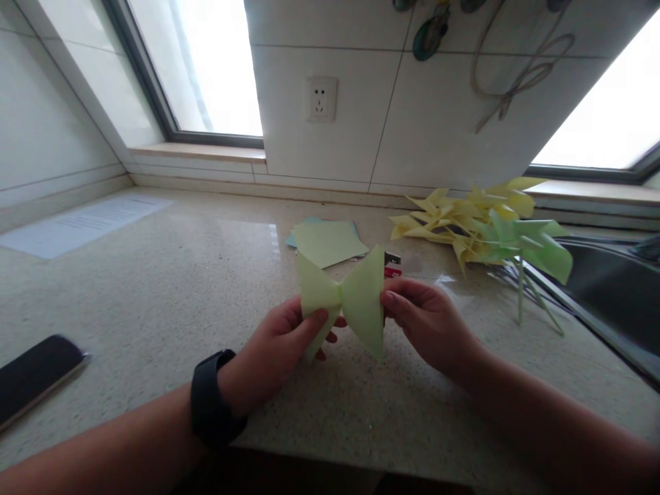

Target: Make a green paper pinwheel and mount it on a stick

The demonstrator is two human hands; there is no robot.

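Blown-out windows (206,62), glare on countertop (247,234), warped edges

Both hands hold a green folded paper (343,299) above the counter (180,289): left hand (281,347) pinches its left wing, right hand (425,323) its right edge. Paper sheets (327,240) behind; paper pinwheels (485,227) by the sink (613,289); phone (34,375) far left.

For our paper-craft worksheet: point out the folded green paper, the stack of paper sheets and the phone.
folded green paper (361,299): head view, on its right wing.
stack of paper sheets (327,242): head view, middle of the top green sheet.
phone (34,375): head view, middle of its dark screen.
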